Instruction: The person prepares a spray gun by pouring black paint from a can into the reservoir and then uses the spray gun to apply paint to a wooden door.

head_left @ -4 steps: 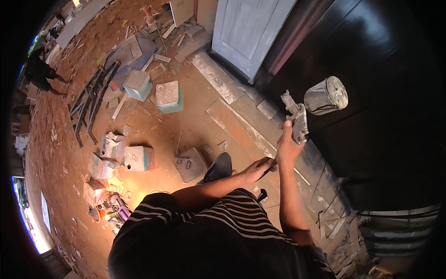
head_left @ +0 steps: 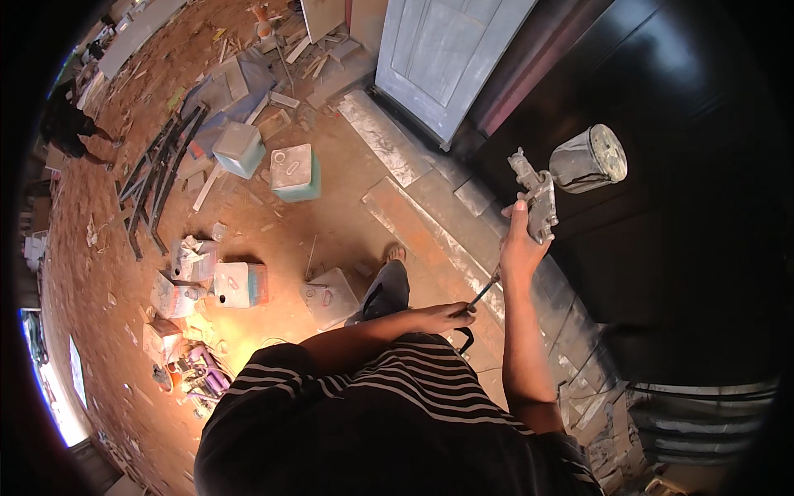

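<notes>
Reddish-brown dirt floor, strewn with scraps, spreads across the head view, with a pale panelled door at the top and a glossy dark panel filling much of the right side. In front of that panel, the right hand holds up a dusty metal spray gun, its fingers grasping the handle and its thumb pointing up along the back. A round, paint-spattered cup juts from the gun toward the upper right. Lower and to the left, the left hand has its fingers closed around a thin dark hose, which slants up toward the right wrist. Beyond the left forearm stand a boxy container and a bare foot; farther off, near the left rim, is a person in dark clothes
</notes>
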Tool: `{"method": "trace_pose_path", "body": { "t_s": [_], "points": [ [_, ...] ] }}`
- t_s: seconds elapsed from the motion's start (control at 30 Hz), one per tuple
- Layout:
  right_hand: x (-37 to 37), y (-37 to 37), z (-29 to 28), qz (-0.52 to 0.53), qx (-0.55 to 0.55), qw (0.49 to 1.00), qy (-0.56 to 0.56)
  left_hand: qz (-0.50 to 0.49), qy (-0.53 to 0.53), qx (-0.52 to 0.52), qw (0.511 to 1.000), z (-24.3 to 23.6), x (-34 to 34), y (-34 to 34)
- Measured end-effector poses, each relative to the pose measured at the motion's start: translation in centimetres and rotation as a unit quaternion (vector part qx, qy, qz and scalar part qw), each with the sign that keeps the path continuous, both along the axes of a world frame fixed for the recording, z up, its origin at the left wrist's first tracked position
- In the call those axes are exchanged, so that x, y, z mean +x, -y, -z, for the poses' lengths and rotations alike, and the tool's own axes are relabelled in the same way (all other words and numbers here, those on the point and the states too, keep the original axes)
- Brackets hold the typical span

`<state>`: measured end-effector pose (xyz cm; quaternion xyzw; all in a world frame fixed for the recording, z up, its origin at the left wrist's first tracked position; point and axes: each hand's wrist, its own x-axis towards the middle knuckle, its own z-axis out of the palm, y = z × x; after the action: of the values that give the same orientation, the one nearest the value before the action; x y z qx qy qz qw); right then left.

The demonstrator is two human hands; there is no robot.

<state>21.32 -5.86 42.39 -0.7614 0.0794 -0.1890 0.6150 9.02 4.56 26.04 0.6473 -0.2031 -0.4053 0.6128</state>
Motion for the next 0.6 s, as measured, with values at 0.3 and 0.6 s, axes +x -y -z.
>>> {"method": "trace_pose_path", "body": {
  "t_s": [0.3, 0.6],
  "points": [
    [24.9, -5.9, 5.2, 0.001, -0.039, 0.997, 0.064, 0.057, 0.015, 0.112, 0.992, 13.0, 20.6, -9.2],
    [38.6, -18.2, 6.6, -0.130, -0.014, 0.983, -0.129, -0.014, -0.098, 0.093, 0.991, 15.2, 32.6, -16.1]
  ]
}}
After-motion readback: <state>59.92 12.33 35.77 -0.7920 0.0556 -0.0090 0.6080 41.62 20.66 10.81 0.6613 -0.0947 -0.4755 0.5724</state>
